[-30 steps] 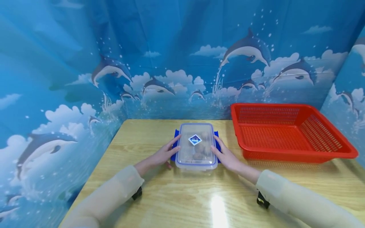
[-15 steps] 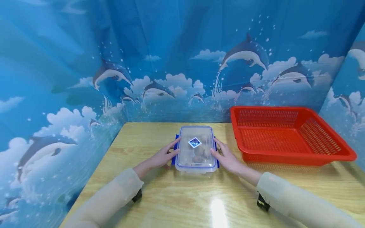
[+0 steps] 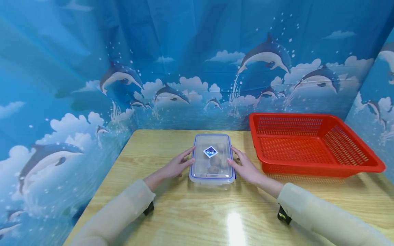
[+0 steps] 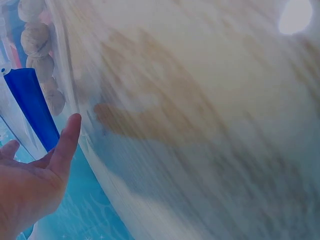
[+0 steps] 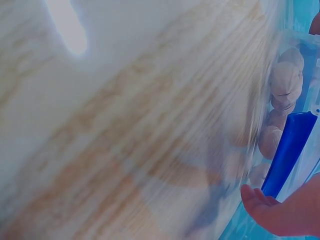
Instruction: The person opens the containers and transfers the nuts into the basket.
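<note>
A clear plastic food container [image 3: 201,171] with a blue-edged lid stands on the table, a blue diamond sticker [image 3: 210,151] on its top. Inside lie several round brown things [image 5: 286,82] that look like walnuts. My left hand [image 3: 176,166] is at its left side, thumb and forefinger at the lid's edge. On the opposite side my right hand [image 3: 246,169] mirrors it. Each wrist view shows a long blue side latch, the left latch [image 4: 32,107] and the right latch [image 5: 291,150], slanting down along the wall with the fingers of that hand beside it.
A red perforated basket [image 3: 307,167] stands to the right on the wooden table [image 3: 184,215]. Behind the table hangs a blue curtain [image 3: 191,44] printed with dolphins. A bright light reflection lies on the table's front part.
The blue latches stuck out on both sides of the lid and have swung down against the container's walls. My hands stay at its sides, fingers moving with the latches.
</note>
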